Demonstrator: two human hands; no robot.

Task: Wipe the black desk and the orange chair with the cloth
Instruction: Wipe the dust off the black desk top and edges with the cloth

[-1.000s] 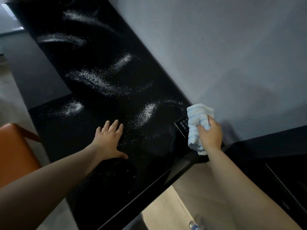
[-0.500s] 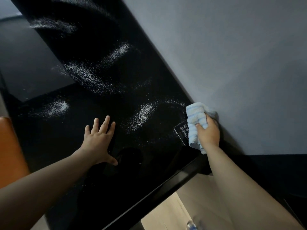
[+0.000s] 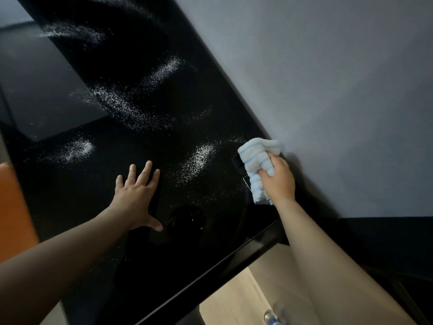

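— Blue-and-white striped terry, that is what the cloth (image 3: pixel 257 165) is looking like; it is lying bunched on the black tabletop (image 3: pixel 164 254), at the far edge, right against the grey wall (image 3: pixel 328 90).

— And who is holding it?

— The right hand (image 3: pixel 277 181) is gripping it, fingers curled closed around the folds, thumb tucked under.

— The other hand?

— The left hand (image 3: pixel 137 195) is resting flat on the glossy tabletop, fingers (image 3: pixel 146 172) spread wide, holding nothing.

— Anything written nearby?

— A small dark card (image 3: pixel 239 164) is peeking out from under the cloth; I cannot tell what it is saying.

— Around that?

— White powder streaks (image 3: pixel 199 158) are lying between the hands and further up. The orange chair (image 3: pixel 14 207) is showing at the left edge, beside the tabletop. A plastic bottle (image 3: pixel 273 319) is standing on the pale floor (image 3: pixel 234 296) below.
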